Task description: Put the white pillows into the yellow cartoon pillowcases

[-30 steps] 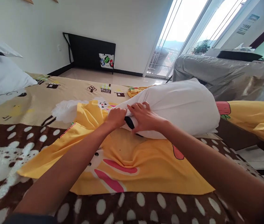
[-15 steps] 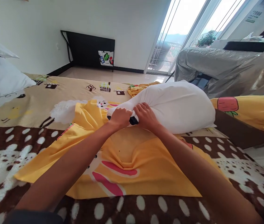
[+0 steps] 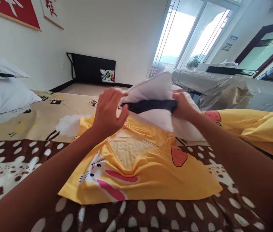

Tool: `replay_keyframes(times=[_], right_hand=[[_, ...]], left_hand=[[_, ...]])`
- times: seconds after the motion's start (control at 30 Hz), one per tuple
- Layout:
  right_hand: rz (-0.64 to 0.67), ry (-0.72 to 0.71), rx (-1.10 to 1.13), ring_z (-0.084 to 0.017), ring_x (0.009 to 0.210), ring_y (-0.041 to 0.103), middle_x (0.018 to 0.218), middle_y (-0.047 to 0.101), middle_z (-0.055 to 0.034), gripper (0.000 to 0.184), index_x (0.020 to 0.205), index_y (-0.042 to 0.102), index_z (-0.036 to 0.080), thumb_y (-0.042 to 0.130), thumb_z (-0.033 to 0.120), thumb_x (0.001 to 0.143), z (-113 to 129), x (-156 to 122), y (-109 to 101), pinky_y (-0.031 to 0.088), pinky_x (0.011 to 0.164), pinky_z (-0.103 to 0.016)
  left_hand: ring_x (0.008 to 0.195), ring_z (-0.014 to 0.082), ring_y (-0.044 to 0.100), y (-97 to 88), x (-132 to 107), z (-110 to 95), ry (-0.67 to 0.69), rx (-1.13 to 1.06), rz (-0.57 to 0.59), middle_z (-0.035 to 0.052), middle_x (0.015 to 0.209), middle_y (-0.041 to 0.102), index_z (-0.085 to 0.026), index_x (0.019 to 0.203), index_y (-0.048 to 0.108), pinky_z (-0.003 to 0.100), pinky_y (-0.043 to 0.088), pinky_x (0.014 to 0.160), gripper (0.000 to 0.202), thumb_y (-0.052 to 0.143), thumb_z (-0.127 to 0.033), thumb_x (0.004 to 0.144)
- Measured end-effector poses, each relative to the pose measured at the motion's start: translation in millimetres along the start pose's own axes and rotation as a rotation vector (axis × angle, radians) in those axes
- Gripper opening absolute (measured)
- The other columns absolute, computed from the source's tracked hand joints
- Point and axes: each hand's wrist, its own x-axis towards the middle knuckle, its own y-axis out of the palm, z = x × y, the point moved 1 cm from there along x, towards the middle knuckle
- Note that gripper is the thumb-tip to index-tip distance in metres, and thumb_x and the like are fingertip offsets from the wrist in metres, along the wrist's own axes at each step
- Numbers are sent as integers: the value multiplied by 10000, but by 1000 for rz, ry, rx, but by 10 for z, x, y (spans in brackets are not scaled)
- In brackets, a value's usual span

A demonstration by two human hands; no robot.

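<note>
A white pillow point(image 3: 152, 88) with a dark navy band point(image 3: 151, 105) along its side is raised over the bed, blurred by motion. My right hand point(image 3: 181, 104) grips it at the right end of the band; its fingertips are partly behind the cloth. My left hand point(image 3: 109, 111) is at the pillow's left end, thumb and fingers apart, holding nothing that I can see. Beneath both hands lies a yellow pillowcase point(image 3: 160, 180) with rabbit and carrot prints, its mouth spread wide and showing the pale inner side.
The bed carries a brown blanket point(image 3: 151, 217) with white spots and a beige printed part point(image 3: 73, 103). White pillows point(image 3: 5, 96) lie at the left. More yellow printed fabric point(image 3: 254, 122) sits at the right, before plastic-covered furniture point(image 3: 262, 91). A black board point(image 3: 90, 69) leans at the wall.
The pillow's end has been lifted and turned, bringing the dark band into view. My hands moved apart, the left letting go and opening. The pillowcase's mouth is now more exposed.
</note>
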Motion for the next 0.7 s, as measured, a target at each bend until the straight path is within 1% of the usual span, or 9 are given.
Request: replay_keyframes(times=[0.03, 0.1, 0.17, 0.2, 0.27, 0.37, 0.5, 0.63, 0.7], right_hand=[[-18, -10, -16, -221, 664, 509, 580, 478, -40, 365, 548, 333, 245, 521, 518, 700, 19, 48, -180, 380, 671, -385], [-36, 7, -84, -215, 647, 493, 546, 419, -25, 430, 531, 295, 247, 545, 568, 668, 105, 150, -503, 396, 680, -400], [-3, 54, -166, -232, 675, 498, 528, 365, -21, 456, 526, 273, 250, 570, 578, 634, 230, 259, -748, 413, 683, -405], [29, 77, -192, -248, 699, 505, 526, 338, -22, 457, 527, 270, 255, 579, 579, 618, 296, 314, -837, 417, 672, -400], [97, 99, -199, -269, 726, 517, 537, 308, -26, 456, 536, 282, 264, 587, 599, 585, 413, 418, -953, 414, 628, -378], [167, 62, -160, -255, 706, 518, 581, 370, -26, 463, 577, 334, 264, 578, 658, 567, 521, 542, -994, 394, 594, -354], [195, 43, -145, -253, 719, 518, 639, 452, -33, 457, 622, 371, 260, 586, 656, 550, 547, 641, -890, 382, 598, -345], [294, 51, -62, -252, 735, 555, 627, 501, -30, 293, 620, 407, 246, 616, 441, 557, 442, 670, -647, 405, 620, -333], [377, 50, -5, -229, 744, 572, 685, 566, -26, 196, 671, 474, 230, 609, 319, 560, 364, 660, -457, 425, 652, -320]], left_hand=[[955, 227, 543, 14, -74, 91, -51, 11, 52, 95, 966, 610, -145, 1003, 582, 373, 417, 867, 242, 416, -210, 840], [906, 219, 561, 169, -274, 263, -104, 51, 358, 99, 918, 624, -126, 964, 603, 362, 432, 847, 235, 417, -166, 826], [980, 234, 568, 419, -511, 390, -100, 86, 714, 132, 1041, 630, -115, 1042, 614, 387, 425, 891, 288, 429, -137, 823], [1045, 251, 557, 550, -622, 432, -89, 98, 844, 147, 1123, 615, -124, 1080, 619, 414, 412, 923, 317, 442, -122, 817], [1163, 289, 512, 794, -795, 486, -69, 101, 992, 155, 1248, 575, -165, 1114, 638, 479, 374, 978, 359, 486, -100, 796], [1286, 325, 417, 1080, -910, 537, -67, 96, 1105, 150, 1389, 483, -217, 1179, 625, 555, 301, 1033, 394, 533, -136, 804], [1356, 333, 320, 1335, -887, 644, -80, 112, 1140, 142, 1472, 382, -222, 1170, 632, 583, 223, 1068, 326, 488, -248, 878], [1334, 351, 347, 1536, -884, 808, -116, 128, 1105, 126, 1459, 404, -273, 1200, 612, 598, 244, 1047, 342, 524, -343, 877], [1322, 344, 364, 1624, -899, 891, -137, 139, 1062, 135, 1429, 437, -253, 1238, 581, 598, 244, 1053, 365, 512, -353, 894]])
